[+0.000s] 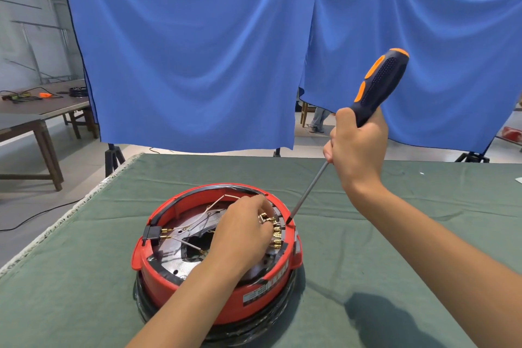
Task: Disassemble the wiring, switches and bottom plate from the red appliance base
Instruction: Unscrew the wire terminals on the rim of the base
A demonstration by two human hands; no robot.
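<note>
Base: red base (pixel 226 295) sits upside down on the green cloth (pixel 84 277), near the middle-front of the table, open side up. Black band round its lower edge, white label on the front wall.
Inside: metal plate (pixel 180 261) w/ a dark opening in the middle; thin pale wires (pixel 197 219) cross over it.
Switch: black block (pixel 152 233) on the inner left rim, brass tabs sticking out toward the centre.
Terminals: row of brass connectors (pixel 277 234) along the inner right rim, just beside your left fingertips.
L hand: your left hand (pixel 243 230) reaches into the base from the front, fingers curled down at the connectors, pinching one at the top of the row. Forearm lies over the front rim.
R hand: your right hand (pixel 357 147) is wrapped tight round the lower part of the screwdriver (pixel 378 85) handle, fist closed on it, held up above & right of the base.
Driver: black/orange handle tilts up-right; shaft runs down-left, tip at the right rim of the base next to the connectors. Can't tell if the tip sits in a screw.
Backdrop: blue sheet (pixel 197 51) hangs behind the table.
Left bkgd: wooden tables (pixel 42 110) w/ cables & small tools on top.
</note>
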